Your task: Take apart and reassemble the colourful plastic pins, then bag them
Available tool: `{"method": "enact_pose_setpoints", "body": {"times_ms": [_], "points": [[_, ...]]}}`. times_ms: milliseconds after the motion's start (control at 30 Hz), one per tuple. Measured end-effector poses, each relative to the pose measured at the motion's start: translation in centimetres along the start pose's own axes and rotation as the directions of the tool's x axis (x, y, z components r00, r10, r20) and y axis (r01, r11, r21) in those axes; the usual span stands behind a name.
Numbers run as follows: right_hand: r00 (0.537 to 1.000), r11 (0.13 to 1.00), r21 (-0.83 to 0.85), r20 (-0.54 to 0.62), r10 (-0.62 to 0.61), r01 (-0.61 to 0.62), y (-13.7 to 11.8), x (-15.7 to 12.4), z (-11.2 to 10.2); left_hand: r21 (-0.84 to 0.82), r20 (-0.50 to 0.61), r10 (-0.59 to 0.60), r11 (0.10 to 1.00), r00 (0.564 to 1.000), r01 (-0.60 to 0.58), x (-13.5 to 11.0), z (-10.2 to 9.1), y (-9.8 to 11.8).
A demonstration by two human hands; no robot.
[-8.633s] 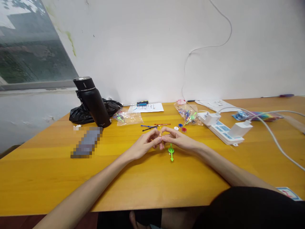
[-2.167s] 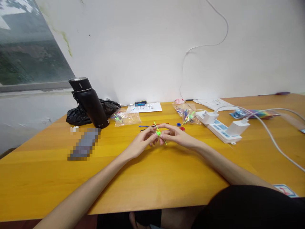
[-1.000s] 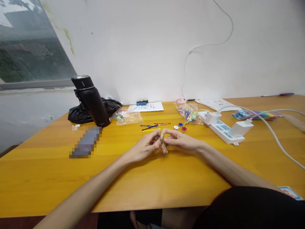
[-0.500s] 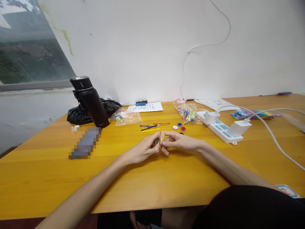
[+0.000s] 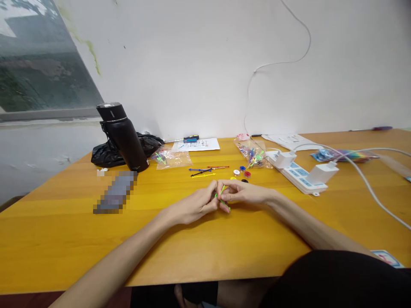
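My left hand point(image 5: 196, 206) and my right hand point(image 5: 243, 192) meet above the table, fingertips pinched together. Between them are thin bright-green plastic pieces point(image 5: 223, 188), mostly hidden by my fingers; whether they are one part or two I cannot tell. Just beyond the hands lie several slim plastic arrows, among them a yellow arrow point(image 5: 204, 176), a blue arrow point(image 5: 197, 170) and a red arrow point(image 5: 218, 167). Beside them are small round discs: a white disc point(image 5: 236, 173), a blue disc point(image 5: 242, 168), a red disc point(image 5: 247, 174), plus yellow and black ones partly behind my right hand.
A black bottle point(image 5: 123, 139) stands at the left before a black plastic bag point(image 5: 149, 144), with a pixelated flat object point(image 5: 115, 192) nearby. Clear bags of coloured parts point(image 5: 173, 156) lie farther back. On the right are a power strip point(image 5: 300, 176), chargers and a white cable point(image 5: 362, 171).
Both hands have shifted very slightly, and the green pieces sit a little farther right. More of the yellow disc now shows beyond my right hand.
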State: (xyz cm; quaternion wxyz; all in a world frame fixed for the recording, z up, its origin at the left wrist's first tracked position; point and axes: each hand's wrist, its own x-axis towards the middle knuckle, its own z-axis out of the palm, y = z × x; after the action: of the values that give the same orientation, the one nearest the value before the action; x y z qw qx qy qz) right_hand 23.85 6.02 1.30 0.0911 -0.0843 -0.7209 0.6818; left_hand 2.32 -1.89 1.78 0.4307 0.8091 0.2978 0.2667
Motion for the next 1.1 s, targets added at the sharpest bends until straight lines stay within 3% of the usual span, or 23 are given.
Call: {"method": "enact_pose_setpoints", "body": {"times_ms": [200, 367, 433, 533, 667, 767, 833, 1000, 1100], "points": [[0.999, 0.998, 0.044, 0.026, -0.037, 0.035, 0.5, 0.0, -0.2, -0.018, 0.013, 0.039, 0.999, 0.999, -0.039, -0.1, 0.0, 0.2], [0.996, 0.996, -0.001, -0.020, -0.084, 0.084, 0.1, -0.1, -0.2, 0.045, -0.165, -0.007, 0.999, 0.986, 0.015, -0.4, -0.2, -0.7], [0.991, 0.992, -0.098, -0.102, -0.090, 0.081, -0.3, 0.0, -0.2, -0.130, -0.207, -0.054, 0.991, 0.977, 0.027, -0.3, -0.3, -1.2], [0.951, 0.970, -0.233, -0.281, -0.132, 0.066, -0.4, 0.3, -0.5, -0.471, -0.209, -0.121, 0.882, 0.970, 0.008, 0.4, -0.3, -1.7], [0.858, 0.951, -0.307, -0.478, -0.187, 0.035, 0.1, 0.5, -1.2, -0.641, -0.277, -0.275, 0.767, 0.921, 0.036, 1.2, -0.8, -2.4], [0.812, 0.927, -0.375, -0.539, -0.225, 0.008, 0.3, 0.5, -1.4, -0.594, -0.374, -0.344, 0.802, 0.861, 0.062, 1.4, -1.2, -3.0], [0.812, 0.907, -0.422, -0.532, -0.239, -0.010, 0.2, 0.4, -1.4, -0.500, -0.439, -0.324, 0.863, 0.838, 0.072, 1.3, -1.4, -3.3], [0.833, 0.887, -0.461, -0.496, -0.244, -0.014, -0.1, 0.4, -0.9, -0.280, -0.470, -0.226, 0.955, 0.853, 0.099, 0.9, -1.6, -3.7], [0.787, 0.902, -0.429, -0.570, -0.237, -0.039, 0.1, 0.4, -1.1, -0.239, -0.515, -0.213, 0.966, 0.830, 0.100, 0.9, -2.1, -3.9]]}}
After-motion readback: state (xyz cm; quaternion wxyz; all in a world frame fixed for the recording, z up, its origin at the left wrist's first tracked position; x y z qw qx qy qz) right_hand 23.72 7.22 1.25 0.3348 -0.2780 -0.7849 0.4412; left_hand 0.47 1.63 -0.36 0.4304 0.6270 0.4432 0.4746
